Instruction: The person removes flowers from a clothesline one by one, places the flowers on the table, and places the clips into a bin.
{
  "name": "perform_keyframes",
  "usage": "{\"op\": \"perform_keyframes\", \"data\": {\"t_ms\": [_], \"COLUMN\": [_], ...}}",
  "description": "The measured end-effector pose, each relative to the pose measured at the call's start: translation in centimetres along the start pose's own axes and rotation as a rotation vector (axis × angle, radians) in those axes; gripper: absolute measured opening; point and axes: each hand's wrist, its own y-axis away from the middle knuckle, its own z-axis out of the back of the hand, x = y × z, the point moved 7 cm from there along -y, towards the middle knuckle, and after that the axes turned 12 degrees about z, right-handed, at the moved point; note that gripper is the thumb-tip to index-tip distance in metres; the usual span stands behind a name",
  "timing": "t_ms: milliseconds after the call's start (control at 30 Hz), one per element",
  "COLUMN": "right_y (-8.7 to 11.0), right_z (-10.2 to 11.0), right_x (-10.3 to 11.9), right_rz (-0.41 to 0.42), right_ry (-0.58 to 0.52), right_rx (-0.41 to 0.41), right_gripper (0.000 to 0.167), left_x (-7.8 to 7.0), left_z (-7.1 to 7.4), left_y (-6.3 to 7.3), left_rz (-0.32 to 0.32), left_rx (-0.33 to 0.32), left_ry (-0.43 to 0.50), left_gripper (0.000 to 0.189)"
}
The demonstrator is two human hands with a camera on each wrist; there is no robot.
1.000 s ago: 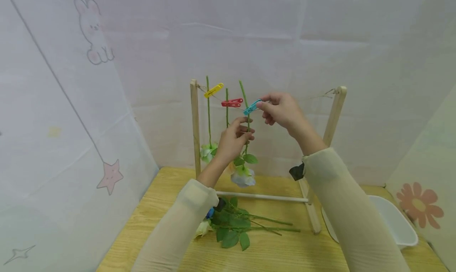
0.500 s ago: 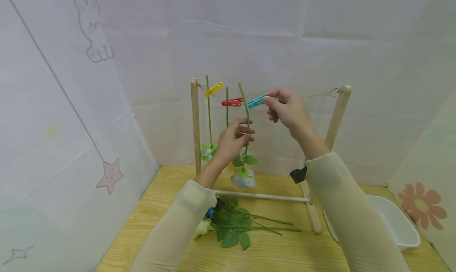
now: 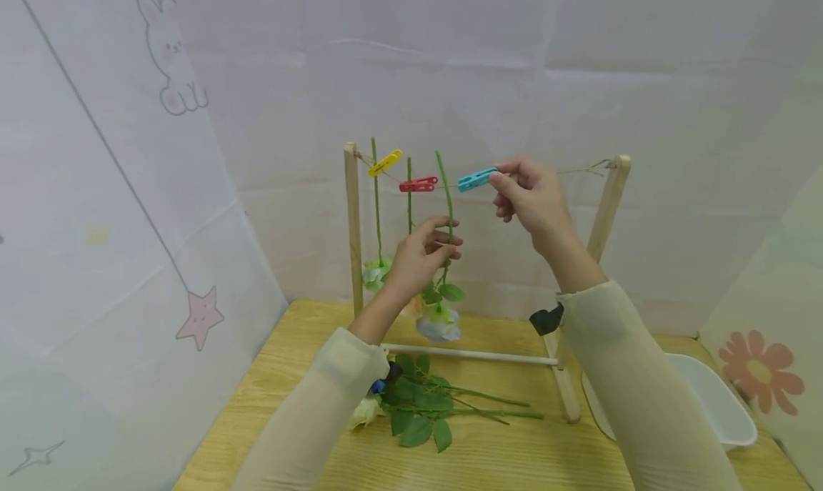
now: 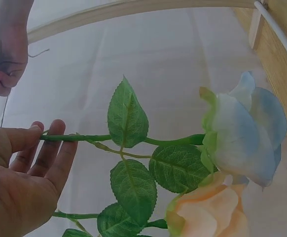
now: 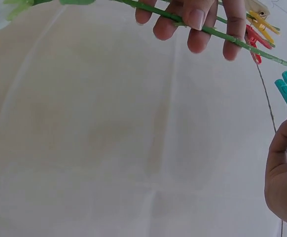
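My left hand (image 3: 418,259) pinches the green stem (image 3: 448,198) of an upside-down artificial rose between thumb and fingers. Its pale blue-white bloom (image 4: 247,131) hangs lowest, and the stem's top end rises past the string. My right hand (image 3: 532,198) pinches a turquoise clothespin (image 3: 474,180) near the string, to the right of that stem and apart from it. Further left, a red clothespin (image 3: 418,185) and a yellow clothespin (image 3: 386,163) each hold another stem at the string. A peach rose (image 4: 210,210) hangs beside the pale blue one, partly hidden by my left arm in the head view.
The string runs between two wooden posts (image 3: 352,226) of a rack with a white crossbar (image 3: 472,355) low down. Several leafy stems (image 3: 424,402) and a cream rose (image 3: 366,412) lie on the wooden table (image 3: 489,459). A white basin (image 3: 714,398) stands at right.
My right hand has drawn the turquoise clothespin rightward and slightly up, away from the stem it overlapped. The left hand stays almost in place, and the stem top has shifted slightly.
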Motion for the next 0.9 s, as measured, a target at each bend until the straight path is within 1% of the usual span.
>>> {"op": "perform_keyframes", "data": {"t_ms": [100, 333, 500, 600, 700, 900], "right_y": [0.3, 1.0, 1.7, 2.1, 2.5, 3.9], "right_z": [0.2, 0.9, 1.2, 1.3, 1.3, 1.5], "right_x": [0.0, 0.0, -0.2, -0.4, -0.6, -1.7], "right_rz": [0.007, 0.051, 0.094, 0.106, 0.102, 0.055], "right_ry": [-0.012, -0.024, -0.011, -0.021, -0.025, -0.002], "right_rx": [0.012, 0.068, 0.111, 0.136, 0.169, 0.230], "right_gripper": [0.019, 0.027, 0.034, 0.034, 0.031, 0.028], "left_x": [-0.3, -1.0, -1.1, -1.0, -1.0, -1.1], "left_z": [-0.1, -0.1, 0.1, 0.2, 0.3, 0.3], "left_y": [0.4, 1.0, 1.5, 1.8, 2.2, 3.3], "left_rz": [-0.011, -0.044, -0.056, -0.054, -0.049, -0.034], "left_rx": [0.007, 0.031, 0.046, 0.050, 0.053, 0.064], "left_ry": [-0.028, -0.067, -0.080, -0.085, -0.095, -0.129], "left_gripper": [0.036, 0.038, 0.040, 0.041, 0.041, 0.041]}}
